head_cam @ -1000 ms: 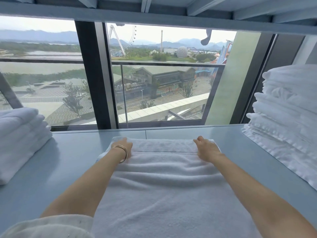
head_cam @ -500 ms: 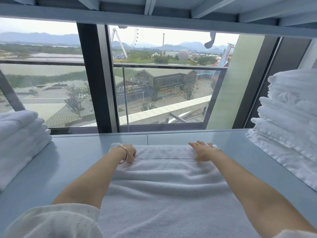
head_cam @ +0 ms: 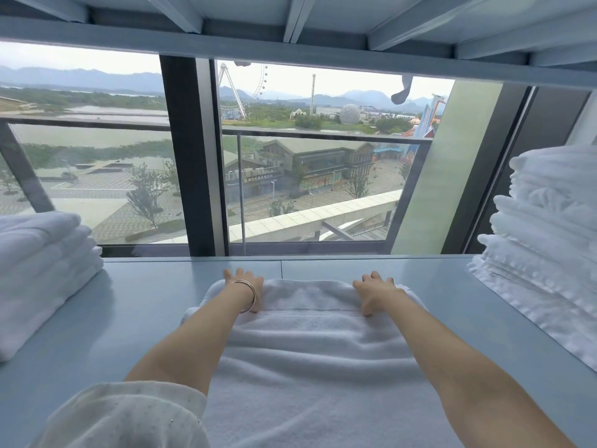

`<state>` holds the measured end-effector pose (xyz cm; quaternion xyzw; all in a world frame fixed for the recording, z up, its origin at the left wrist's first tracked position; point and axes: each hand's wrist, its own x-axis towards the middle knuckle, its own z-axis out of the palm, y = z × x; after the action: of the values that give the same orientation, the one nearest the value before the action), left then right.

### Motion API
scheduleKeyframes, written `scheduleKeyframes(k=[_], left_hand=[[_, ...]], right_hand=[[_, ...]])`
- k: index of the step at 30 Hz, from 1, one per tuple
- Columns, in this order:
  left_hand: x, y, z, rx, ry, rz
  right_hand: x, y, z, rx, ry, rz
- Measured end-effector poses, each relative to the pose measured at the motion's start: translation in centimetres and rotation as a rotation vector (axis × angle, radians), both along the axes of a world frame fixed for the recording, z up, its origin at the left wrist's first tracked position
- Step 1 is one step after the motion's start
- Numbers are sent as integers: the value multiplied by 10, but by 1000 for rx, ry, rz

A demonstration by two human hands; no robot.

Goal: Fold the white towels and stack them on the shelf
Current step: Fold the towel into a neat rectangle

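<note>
A white towel [head_cam: 310, 357] lies spread lengthwise on the grey-blue shelf [head_cam: 155, 305], its far edge rounded and doubled over. My left hand [head_cam: 247, 286], with a bangle on the wrist, rests flat on the towel's far left corner, fingers straight and reaching past the edge. My right hand [head_cam: 376, 291] presses the far right corner the same way, fingers spread. A stack of folded white towels [head_cam: 42, 270] sits on the shelf at the left. A taller pile of white towels [head_cam: 546, 253] stands at the right.
An upper shelf with ribs [head_cam: 297, 24] hangs close overhead. Behind the shelf's back edge is a large window with a dark frame post [head_cam: 193, 156]. Bare shelf surface lies between the spread towel and each stack.
Both hands have slid forward over the towel toward its far edge, and their fingers have straightened. The far end of the towel now looks rolled or doubled over.
</note>
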<state>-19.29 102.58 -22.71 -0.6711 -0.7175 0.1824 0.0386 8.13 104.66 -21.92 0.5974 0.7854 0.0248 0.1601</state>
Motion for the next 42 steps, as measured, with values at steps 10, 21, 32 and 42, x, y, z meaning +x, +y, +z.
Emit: scheduleKeyframes(k=[10,21,32,42], left_hand=[[-18,-5,21,398,24,-183],[-66,-43,70,828,65,-305],[-52,-169,-18,461,-67,-444],[-51,-257,-14,705,-149,-360]], right_hand=[[-3,4,37,382,9,41],[12,-20,90,983,-71,329],[78,-136,-2,370,-262,14],[98,-246,-6,463,46,-236]])
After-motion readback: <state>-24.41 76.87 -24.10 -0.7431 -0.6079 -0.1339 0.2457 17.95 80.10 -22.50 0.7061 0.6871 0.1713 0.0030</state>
